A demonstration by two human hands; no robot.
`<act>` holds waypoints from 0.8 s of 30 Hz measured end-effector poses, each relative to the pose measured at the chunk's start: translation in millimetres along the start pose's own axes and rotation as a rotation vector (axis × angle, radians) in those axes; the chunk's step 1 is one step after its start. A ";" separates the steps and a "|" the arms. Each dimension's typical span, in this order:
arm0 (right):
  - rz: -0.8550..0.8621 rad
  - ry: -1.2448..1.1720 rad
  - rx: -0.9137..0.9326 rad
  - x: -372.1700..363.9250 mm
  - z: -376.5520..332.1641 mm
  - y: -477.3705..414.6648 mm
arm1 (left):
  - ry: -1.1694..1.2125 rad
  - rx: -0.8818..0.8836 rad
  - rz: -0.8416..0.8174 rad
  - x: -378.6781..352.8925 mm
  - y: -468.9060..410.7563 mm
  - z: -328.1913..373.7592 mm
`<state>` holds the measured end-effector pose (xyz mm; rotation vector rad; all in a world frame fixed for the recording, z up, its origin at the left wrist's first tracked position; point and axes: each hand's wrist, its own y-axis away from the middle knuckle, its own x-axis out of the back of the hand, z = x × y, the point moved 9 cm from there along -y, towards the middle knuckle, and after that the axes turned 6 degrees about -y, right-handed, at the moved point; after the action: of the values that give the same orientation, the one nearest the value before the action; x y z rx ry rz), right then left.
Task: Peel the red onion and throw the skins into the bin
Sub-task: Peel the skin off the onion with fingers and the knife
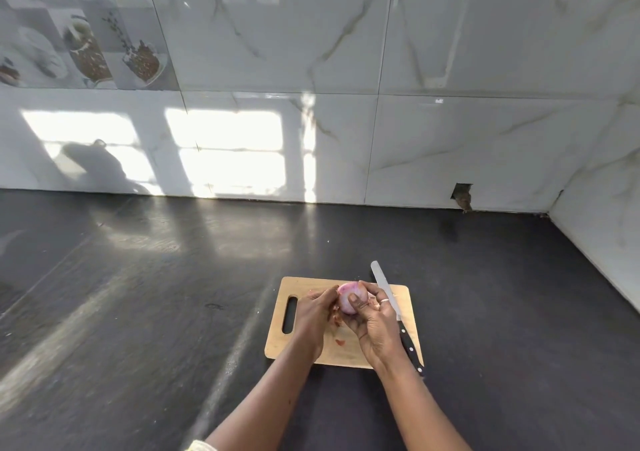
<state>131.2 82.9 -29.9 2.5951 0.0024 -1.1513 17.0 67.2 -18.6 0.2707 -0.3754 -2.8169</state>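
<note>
Broadly, I see a dark, glossy tabletop (156,312) under a white marbled tile wall (450,145). Near its front edge lies a wooden cutting board (346,357), with a black-handled knife (388,293) along its right side. Both hands work just above the board. The right hand (375,326) cups the red onion (348,298), grip curled round it, thumb on the pale, mostly bared face. The left hand (317,315) has its grip pinched on loose skins (335,317) at the onion's left side; one scrap (340,342) lies on the board. I judge the onion firm, light and slick where bared, so best held round the middle. The skins look papery and easily torn, best taken at a lifted edge. No bin is in view.
</note>
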 end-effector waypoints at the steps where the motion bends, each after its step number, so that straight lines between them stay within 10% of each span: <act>1: 0.000 -0.008 0.003 -0.1 -0.1 -0.6 | 0.004 -0.001 -0.003 -0.3 -0.4 0.2; 24: -0.019 -0.013 0.029 -4.3 -3.3 -3.8 | -0.034 -0.011 -0.070 -5.6 -5.0 3.9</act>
<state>130.2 87.9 -25.8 2.6179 0.0074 -1.1838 20.2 74.4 -15.5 0.2379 -0.3645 -2.8950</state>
